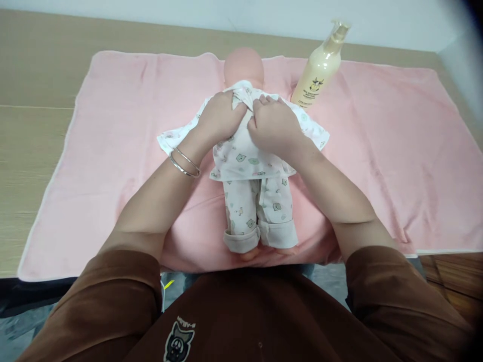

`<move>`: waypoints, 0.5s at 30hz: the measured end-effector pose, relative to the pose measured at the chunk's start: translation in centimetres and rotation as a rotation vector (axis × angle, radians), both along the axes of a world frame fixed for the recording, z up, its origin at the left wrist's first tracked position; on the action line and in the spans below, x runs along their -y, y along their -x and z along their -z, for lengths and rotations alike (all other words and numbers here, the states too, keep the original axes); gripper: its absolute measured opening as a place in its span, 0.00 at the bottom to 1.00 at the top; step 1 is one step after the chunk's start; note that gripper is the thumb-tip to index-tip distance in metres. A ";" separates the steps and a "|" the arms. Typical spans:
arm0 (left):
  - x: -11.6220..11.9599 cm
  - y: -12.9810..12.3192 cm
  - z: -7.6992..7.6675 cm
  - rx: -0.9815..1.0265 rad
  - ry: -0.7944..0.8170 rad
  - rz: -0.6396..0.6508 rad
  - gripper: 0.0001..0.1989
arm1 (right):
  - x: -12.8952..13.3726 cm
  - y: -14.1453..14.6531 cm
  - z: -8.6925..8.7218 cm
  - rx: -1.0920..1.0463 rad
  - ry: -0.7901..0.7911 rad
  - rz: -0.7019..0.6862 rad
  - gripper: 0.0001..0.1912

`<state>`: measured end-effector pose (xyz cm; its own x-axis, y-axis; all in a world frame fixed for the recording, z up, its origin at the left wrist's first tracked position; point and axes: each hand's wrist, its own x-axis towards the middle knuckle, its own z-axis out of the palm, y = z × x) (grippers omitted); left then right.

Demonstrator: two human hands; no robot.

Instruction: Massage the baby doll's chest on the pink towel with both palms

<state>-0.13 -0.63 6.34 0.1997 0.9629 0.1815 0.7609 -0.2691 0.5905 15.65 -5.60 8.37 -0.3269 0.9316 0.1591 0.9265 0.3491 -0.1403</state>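
Gripping the shirt (245,158) w/ L hand (222,116) & R hand (278,124), you need light, even tension nr neck of doll (244,65).

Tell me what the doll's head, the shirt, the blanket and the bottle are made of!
The doll's head: probably smooth, dull plastic or vinyl; its pink surface shows only gentle shading.
The shirt: thin, matte cloth, maybe cotton; it bunches into creases.
The blanket: soft-looking, matte fabric, perhaps fleece; it has gentle folds.
The bottle: glossy, likely plastic; bright spots shine on it.
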 end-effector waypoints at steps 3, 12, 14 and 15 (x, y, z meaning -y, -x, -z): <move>0.3 -0.4 0.7 0.013 -0.048 -0.012 0.14 | -1.4 -1.0 -0.1 -0.117 0.094 0.036 0.16; 2.8 -2.0 0.3 -0.095 -0.044 -0.035 0.24 | -2.6 -1.0 0.9 -0.040 0.014 0.064 0.25; 1.9 -1.4 0.1 -0.065 -0.019 -0.019 0.21 | -1.0 -0.4 0.3 0.068 -0.011 0.011 0.26; 1.4 -1.1 0.1 -0.041 -0.010 -0.019 0.20 | -0.4 -0.2 0.1 0.102 -0.016 -0.018 0.25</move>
<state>1.02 -2.06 6.21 0.1887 0.9648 0.1831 0.7896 -0.2599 0.5559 15.85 -5.21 8.30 -0.3586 0.9231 0.1392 0.9294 0.3670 -0.0393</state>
